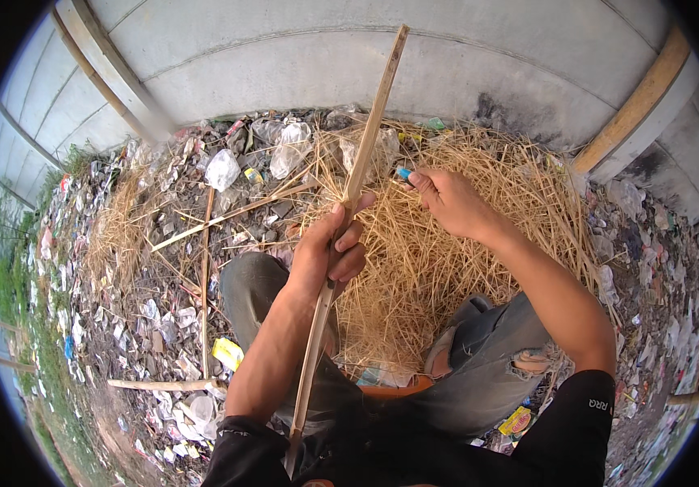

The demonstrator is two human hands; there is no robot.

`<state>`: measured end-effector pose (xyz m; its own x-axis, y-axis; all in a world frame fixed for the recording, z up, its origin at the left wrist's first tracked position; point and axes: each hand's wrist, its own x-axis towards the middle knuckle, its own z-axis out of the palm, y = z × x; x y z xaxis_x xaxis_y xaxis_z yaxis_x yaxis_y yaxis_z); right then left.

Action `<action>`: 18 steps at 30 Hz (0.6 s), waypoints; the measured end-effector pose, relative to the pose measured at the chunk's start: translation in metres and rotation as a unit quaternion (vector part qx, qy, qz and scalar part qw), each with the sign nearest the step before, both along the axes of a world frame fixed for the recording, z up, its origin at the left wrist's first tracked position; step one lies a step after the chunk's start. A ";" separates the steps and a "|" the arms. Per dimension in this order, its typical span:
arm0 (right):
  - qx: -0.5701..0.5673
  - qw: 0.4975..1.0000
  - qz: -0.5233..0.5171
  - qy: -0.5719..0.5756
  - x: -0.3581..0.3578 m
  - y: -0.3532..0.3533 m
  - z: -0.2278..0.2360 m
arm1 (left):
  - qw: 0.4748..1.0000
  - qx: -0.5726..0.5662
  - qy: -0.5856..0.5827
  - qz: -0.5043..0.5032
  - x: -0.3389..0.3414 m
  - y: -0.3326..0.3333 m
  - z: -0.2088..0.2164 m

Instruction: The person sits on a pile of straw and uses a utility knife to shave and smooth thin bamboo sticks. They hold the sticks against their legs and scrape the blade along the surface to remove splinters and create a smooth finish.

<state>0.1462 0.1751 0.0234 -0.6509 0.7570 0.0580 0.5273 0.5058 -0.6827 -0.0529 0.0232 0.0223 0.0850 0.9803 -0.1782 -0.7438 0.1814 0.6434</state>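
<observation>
My left hand [329, 256] is wrapped around a long split bamboo strip [378, 109], which stands slanted from my lap up toward the wall. A tuft of thin straw [335, 185] sticks out beside the strip just above my fingers. To the right, apart from the strip, my right hand [447, 199] pinches a small object with a bright blue end [404, 173]; its kind is hidden by the fingers. Below both hands, between my bent legs, lies a wide heap of dry straw [414, 260].
A grey concrete wall [244, 57] with slanted posts [637, 101] rises behind the heap. Litter and plastic bags [222, 170] cover the ground. More bamboo strips [236, 216] and a short stick [163, 385] lie at the left. Green plants [12, 276] grow farther left.
</observation>
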 end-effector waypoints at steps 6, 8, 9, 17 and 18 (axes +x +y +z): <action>-0.019 0.995 0.005 -0.094 0.005 -0.002 0.022 | 0.998 0.031 0.058 -0.019 0.001 -0.005 0.001; 0.009 0.998 -0.053 0.023 0.012 -0.003 0.051 | 0.998 0.037 0.052 -0.013 -0.004 -0.013 -0.006; 0.026 0.980 -0.107 0.166 0.025 0.000 0.068 | 0.997 0.043 0.055 -0.016 -0.003 -0.013 -0.006; 0.141 0.689 -0.128 0.700 0.223 0.009 0.220 | 0.991 0.094 0.071 -0.059 -0.018 -0.036 -0.005; 0.146 0.702 -0.106 0.689 0.230 0.005 0.232 | 0.991 0.092 0.082 -0.052 -0.018 -0.042 -0.005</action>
<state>0.3758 0.1797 0.2556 0.3005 0.6531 0.6951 -0.4469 0.7403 -0.5023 -0.0713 -0.0187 0.0174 0.1717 0.9850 -0.0170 -0.6098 0.1198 0.7834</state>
